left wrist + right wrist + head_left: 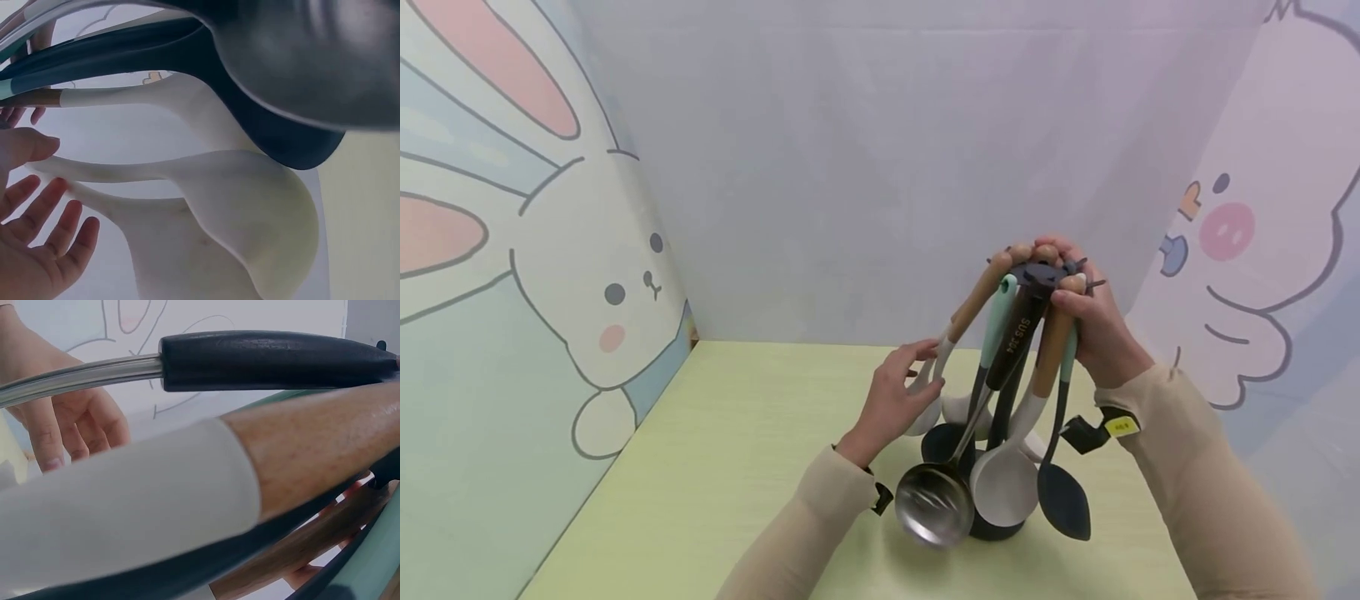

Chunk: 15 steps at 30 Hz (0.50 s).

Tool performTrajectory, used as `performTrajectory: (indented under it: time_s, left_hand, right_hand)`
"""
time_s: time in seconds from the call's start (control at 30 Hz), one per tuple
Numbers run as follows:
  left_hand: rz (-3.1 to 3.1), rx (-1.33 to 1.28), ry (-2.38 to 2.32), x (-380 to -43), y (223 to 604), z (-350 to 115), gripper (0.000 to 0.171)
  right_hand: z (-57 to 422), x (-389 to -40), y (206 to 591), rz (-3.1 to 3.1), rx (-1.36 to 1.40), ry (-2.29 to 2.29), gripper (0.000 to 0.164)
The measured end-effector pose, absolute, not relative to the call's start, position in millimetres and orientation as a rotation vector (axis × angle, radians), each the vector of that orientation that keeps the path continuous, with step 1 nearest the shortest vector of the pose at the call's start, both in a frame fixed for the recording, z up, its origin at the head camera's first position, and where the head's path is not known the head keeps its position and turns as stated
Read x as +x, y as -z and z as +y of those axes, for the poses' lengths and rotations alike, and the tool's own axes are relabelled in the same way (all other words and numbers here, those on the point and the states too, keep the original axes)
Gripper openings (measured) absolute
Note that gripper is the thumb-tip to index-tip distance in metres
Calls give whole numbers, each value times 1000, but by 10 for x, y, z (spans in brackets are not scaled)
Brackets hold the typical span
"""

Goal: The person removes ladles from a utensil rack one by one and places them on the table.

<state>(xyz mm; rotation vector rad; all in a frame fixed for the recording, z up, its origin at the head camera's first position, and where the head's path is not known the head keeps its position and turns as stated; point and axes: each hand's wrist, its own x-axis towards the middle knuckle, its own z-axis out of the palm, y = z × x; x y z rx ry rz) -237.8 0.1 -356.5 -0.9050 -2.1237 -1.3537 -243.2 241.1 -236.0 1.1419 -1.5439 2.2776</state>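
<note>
1. I judge this as steadying the rack (1037,273), right of centre at the table (737,433), utensils hanging.
2. Right hand (1097,321) grips its top; left hand (895,396) spreads loosely around a white spoon (250,206), contact unclear.
3. Next calls for keeping the top steady.

Beige sleeves (1213,487), black wrist gear (1084,434), yellow label (1122,427)

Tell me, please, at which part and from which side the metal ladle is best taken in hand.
Probably grip the middle of its black handle, coming from the person's side. The metal ladle hangs at the front of the utensil stand, its thick handle slanting and uncovered there, while a mint handle and a wooden handle crowd its flanks.
</note>
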Motion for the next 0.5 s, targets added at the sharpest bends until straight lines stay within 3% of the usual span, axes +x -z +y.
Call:
performTrajectory:
  time_s: [0.5]
  left_hand:
    - [-1989,-1038,1296,-2224,3405,63,44]
  right_hand:
    - [2455,-2258,2401,-1567,1075,-2255,46]
